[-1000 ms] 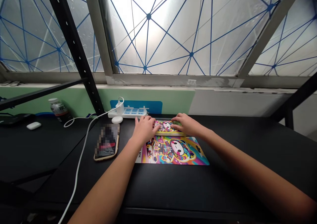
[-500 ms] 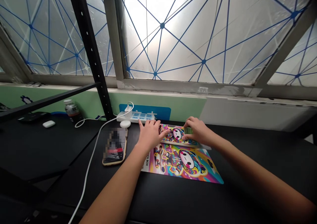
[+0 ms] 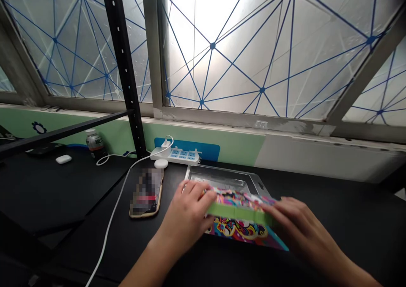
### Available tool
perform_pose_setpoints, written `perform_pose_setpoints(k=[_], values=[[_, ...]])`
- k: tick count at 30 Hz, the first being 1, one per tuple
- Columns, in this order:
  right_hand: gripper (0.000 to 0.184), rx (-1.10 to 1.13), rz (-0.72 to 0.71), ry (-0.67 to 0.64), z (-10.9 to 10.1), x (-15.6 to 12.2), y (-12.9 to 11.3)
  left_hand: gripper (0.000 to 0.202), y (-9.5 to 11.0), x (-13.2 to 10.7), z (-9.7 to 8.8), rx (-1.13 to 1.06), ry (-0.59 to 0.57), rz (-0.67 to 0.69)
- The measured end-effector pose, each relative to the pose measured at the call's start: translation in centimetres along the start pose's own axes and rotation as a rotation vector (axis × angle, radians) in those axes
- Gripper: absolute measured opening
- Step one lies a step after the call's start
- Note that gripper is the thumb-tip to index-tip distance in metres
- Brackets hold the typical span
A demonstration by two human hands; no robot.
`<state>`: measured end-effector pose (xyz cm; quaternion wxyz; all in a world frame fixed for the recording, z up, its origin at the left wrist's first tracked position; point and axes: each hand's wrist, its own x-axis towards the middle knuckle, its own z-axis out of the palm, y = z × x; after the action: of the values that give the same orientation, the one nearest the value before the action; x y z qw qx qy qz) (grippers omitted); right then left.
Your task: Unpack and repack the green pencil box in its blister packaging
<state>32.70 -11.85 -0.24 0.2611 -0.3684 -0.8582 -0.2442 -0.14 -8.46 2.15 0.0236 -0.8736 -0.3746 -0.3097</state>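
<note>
A colourful cartoon-printed pencil box (image 3: 236, 211) with a light green side is held up between my two hands, blurred by motion. My left hand (image 3: 190, 206) grips its left end, thumb below and fingers on top. At the opposite end my right hand (image 3: 293, 219) is closed around the box. Beneath it lies a printed card (image 3: 241, 232) in matching bright colours, partly covered by the box and hands. Just behind, a clear plastic tray (image 3: 222, 175) rests on the black desk.
To the left lies a phone (image 3: 147, 194) with a white round case (image 3: 161, 164) behind it. A white power strip (image 3: 177, 153) stands by the wall, its white cable (image 3: 119, 202) running forward. Farther left are a bottle (image 3: 95, 145), a white earbud case (image 3: 63, 159) and a black rack post (image 3: 123, 67).
The pencil box has been lifted out of the clear tray, brought nearer to me and tilted, showing its green side. Both hands moved nearer with it. The view has shifted slightly.
</note>
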Motion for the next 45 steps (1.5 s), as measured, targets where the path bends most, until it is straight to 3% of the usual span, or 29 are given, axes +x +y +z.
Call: perform_pose_setpoints(k=[4, 10, 15, 20, 24, 27, 30, 33, 35, 37, 39, 41, 45], values=[[0.057, 0.083, -0.060, -0.117, 0.6, -2.4, -1.7, 0.043, -0.6, -2.9, 1.5, -0.089, -0.164, -0.062], [0.066, 0.211, 0.116, -0.230, 2.0, -2.2, -1.4, 0.070, -1.2, -3.6, 1.6, -0.310, -0.289, -0.353], [0.073, 0.253, 0.223, -0.247, 2.3, -3.3, 0.1, 0.077, -1.1, -3.7, 2.1, -0.319, -0.286, -0.395], [0.065, 0.395, 0.341, -0.243, 2.2, -3.8, 1.5, 0.086, -1.4, -3.5, 2.7, -0.328, -0.273, -0.382], [0.038, 0.603, 0.601, -0.243, 1.9, -2.3, 2.7, 0.103, -1.2, -3.2, 2.8, -0.362, -0.285, -0.367], [0.042, 0.659, 0.871, -0.174, 2.4, -1.1, 3.3, 0.121, -0.8, -3.0, 2.9, -0.379, -0.290, -0.372], [0.040, 0.708, 0.988, -0.050, 3.0, -0.8, 3.2, 0.130, -0.6, -2.8, 2.8, -0.389, -0.293, -0.397], [0.038, 0.665, 0.963, -0.016, 2.8, -1.6, 2.9, 0.130, -0.4, -2.9, 2.7, -0.397, -0.292, -0.436], [0.043, 0.607, 0.818, -0.065, 2.2, -2.5, 2.7, 0.125, -0.3, -3.0, 2.7, -0.399, -0.279, -0.486], [0.050, 0.615, 0.618, -0.149, 1.5, -3.2, 2.4, 0.109, -0.1, -3.0, 2.7, -0.390, -0.262, -0.530], [0.053, 0.621, 0.506, -0.219, 1.0, -3.5, 1.9, 0.085, 0.1, -2.8, 2.7, -0.376, -0.248, -0.540], [0.052, 0.582, 0.509, -0.241, 0.9, -3.5, 1.5, 0.070, 0.2, -2.6, 2.5, -0.368, -0.238, -0.534], [0.045, 0.576, 0.534, -0.174, 1.3, -3.2, 1.3, 0.059, 0.1, -2.3, 2.4, -0.368, -0.209, -0.566]])
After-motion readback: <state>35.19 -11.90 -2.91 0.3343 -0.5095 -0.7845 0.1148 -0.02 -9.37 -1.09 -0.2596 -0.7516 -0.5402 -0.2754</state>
